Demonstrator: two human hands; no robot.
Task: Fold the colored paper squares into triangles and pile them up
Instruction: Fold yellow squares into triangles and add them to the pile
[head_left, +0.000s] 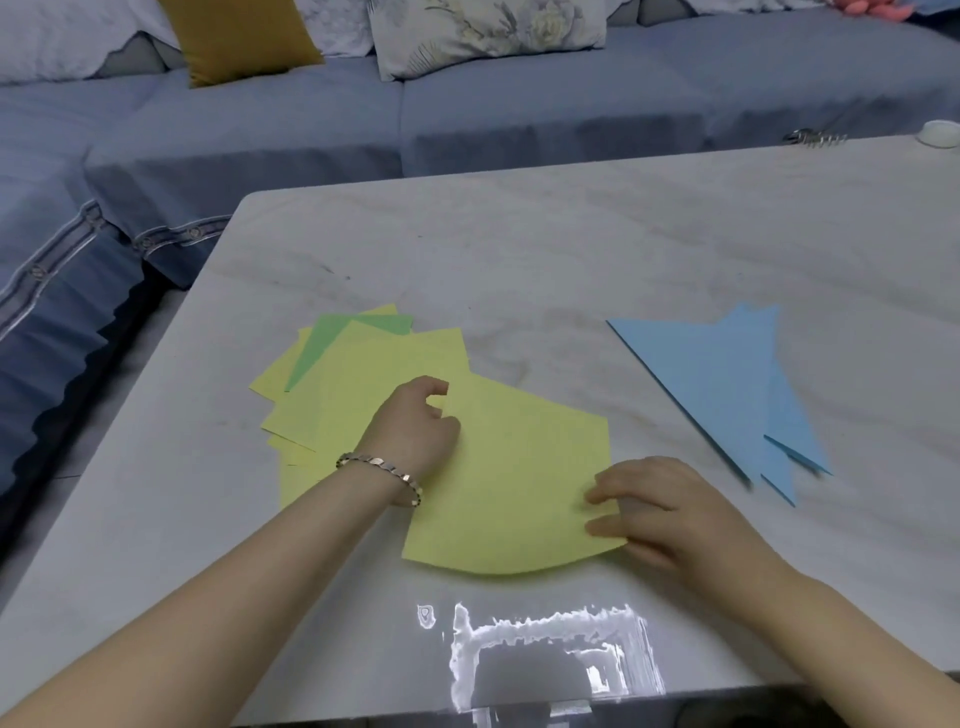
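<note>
Yellow sheet (514, 467) mid-frame | my left hand (415, 421) pinches its upper-left corner | my right hand (670, 509) presses lower-right corner, fingers flat | both corners share one diagonal | blue triangle pile (717, 379) further right

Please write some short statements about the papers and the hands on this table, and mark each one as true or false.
1. The left hand and the right hand both touch the yellow sheet. True.
2. The blue triangles lie to the left of the yellow sheet. False: they lie to its right.
3. A green sheet shows in the pile of squares. True.
4. The bracelet is on the right wrist. False: it is on the left wrist.
5. The yellow sheet is already folded into a triangle. False: it is not yet folded.
</note>
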